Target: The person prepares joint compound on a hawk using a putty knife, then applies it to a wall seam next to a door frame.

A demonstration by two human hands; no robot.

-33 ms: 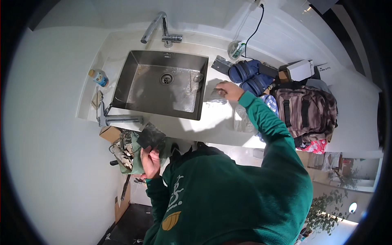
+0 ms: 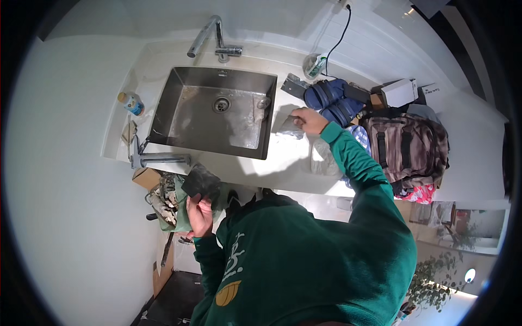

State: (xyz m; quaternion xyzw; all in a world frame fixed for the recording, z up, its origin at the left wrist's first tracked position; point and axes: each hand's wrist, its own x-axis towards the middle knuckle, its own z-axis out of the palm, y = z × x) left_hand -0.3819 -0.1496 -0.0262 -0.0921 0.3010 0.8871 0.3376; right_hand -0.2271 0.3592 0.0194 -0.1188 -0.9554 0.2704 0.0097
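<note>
My left hand grips a dark grey, flat square sheet at its lower edge, in front of the counter's near edge. The sheet's exact kind does not show. To the right of the sink, my right hand is closed, thumb and fingers pinched on a thin greyish, see-through piece, perhaps plastic film, low over the white counter. Its kind is hard to make out. Just below that hand lies a clear plastic container or wrap. Another dark flat piece rests on the counter farther back.
A steel sink with a chrome tap fills the counter's middle. A bottle and a second tap stand left. Blue sandals, a glass and a camouflage backpack crowd the right. Below left hangs a filled green bag.
My right hand has shifted very slightly to the right, still pinching. My left hand and its dark sheet stay nearly in place.
</note>
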